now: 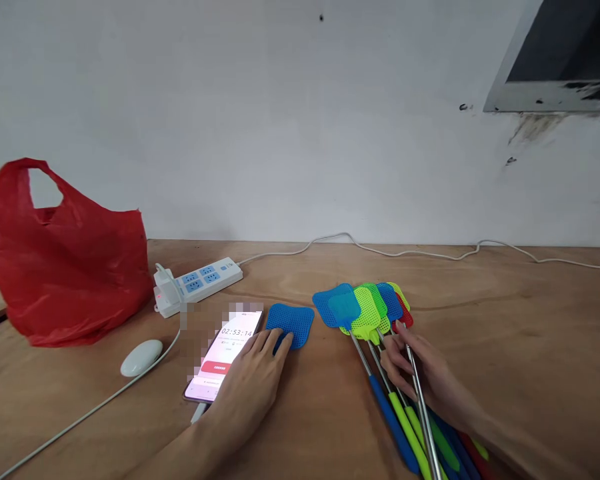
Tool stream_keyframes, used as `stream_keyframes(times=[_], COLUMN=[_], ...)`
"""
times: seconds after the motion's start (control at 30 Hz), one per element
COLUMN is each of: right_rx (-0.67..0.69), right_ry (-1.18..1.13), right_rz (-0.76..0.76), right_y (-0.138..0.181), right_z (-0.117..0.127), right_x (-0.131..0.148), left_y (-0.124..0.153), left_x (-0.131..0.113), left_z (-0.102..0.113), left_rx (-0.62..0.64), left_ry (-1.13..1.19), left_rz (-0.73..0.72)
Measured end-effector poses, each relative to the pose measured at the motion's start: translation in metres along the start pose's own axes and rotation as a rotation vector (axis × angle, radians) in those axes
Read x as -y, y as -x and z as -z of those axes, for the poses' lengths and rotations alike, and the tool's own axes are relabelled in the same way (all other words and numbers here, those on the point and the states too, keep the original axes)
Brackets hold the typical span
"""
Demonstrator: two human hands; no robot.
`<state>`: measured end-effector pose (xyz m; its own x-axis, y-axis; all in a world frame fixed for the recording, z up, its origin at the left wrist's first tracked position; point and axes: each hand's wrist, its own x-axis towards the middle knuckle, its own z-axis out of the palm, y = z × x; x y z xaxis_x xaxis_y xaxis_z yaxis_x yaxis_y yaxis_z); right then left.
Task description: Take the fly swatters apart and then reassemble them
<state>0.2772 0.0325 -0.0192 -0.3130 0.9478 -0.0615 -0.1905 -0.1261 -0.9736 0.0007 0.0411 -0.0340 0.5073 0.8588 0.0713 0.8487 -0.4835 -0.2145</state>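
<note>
My left hand is over the near edge of a loose blue fly swatter head, a square mesh pad lying on the table. Its fingers are bent onto the pad, and the thumb is hidden. In my right hand is a shiny metal rod, pinched near its upper end, with no pad on that end. Beneath and beside this hand lies a fanned pile of fly swatters with blue, yellow-green, green and red heads. Their coloured handles point toward me, partly covered by my right hand and forearm.
A lit phone showing a timer lies beside my left hand. Further left are a white oval mouse-like object, a white power strip and a red plastic bag. A white cable runs along the wall.
</note>
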Motion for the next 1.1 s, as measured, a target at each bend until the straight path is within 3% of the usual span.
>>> stream_keyframes(times=[0.2, 0.47, 0.67, 0.8, 1.1], right_rx=[-0.072, -0.164, -0.124, -0.096, -0.238], right_ry=[0.084, 0.045, -0.007, 0.063, 0.141], right_rz=[-0.031, 0.006, 0.070, 0.142, 0.117], right_y=[-0.005, -0.006, -0.006, -0.005, -0.010], right_z=[0.003, -0.001, 0.002, 0.002, 0.005], right_x=[-0.002, 0.001, -0.002, -0.004, -0.008], left_y=[0.002, 0.007, 0.009, 0.008, 0.006], left_x=[0.008, 0.001, -0.003, -0.004, -0.010], left_z=[0.001, -0.005, -0.006, 0.000, 0.002], left_rx=[-0.001, -0.118, -0.056, -0.079, -0.094], left_ry=[-0.076, 0.134, 0.103, 0.183, 0.252], left_rz=[0.006, -0.033, -0.087, -0.084, -0.048])
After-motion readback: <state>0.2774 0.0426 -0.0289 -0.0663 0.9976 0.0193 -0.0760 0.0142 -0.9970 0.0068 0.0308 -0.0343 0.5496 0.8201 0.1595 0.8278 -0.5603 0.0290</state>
